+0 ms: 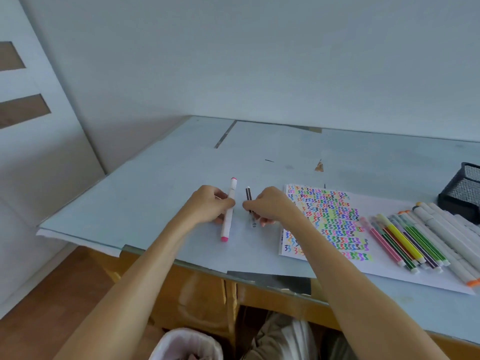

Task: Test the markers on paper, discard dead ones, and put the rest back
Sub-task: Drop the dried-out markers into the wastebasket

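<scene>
Head view: nearest, below the counter [145, 193] edge, the rim of a lined bin [185, 344] shows between the forearms. On the counter, the left hand [207, 207] has its grip curled round the middle of a white marker [228, 211] with pink caps on both ends. Its long axis runs almost straight away from the person, leaning slightly right at the far end; one pink cap sticks out on the near side of the grip, the other beyond it. Just right of that grip, the right hand [270, 206] pinches a thin dark marker [248, 194], roughly parallel to the pink one, its pale tip pointing away past the fingers. The two hands are close but apart. Right of the right hand's grip lies the test paper [330, 219], covered in rows of coloured squiggles. Farther right a row of markers [415, 240] lies side by side, and beyond them stands a black mesh holder [465, 190].
</scene>
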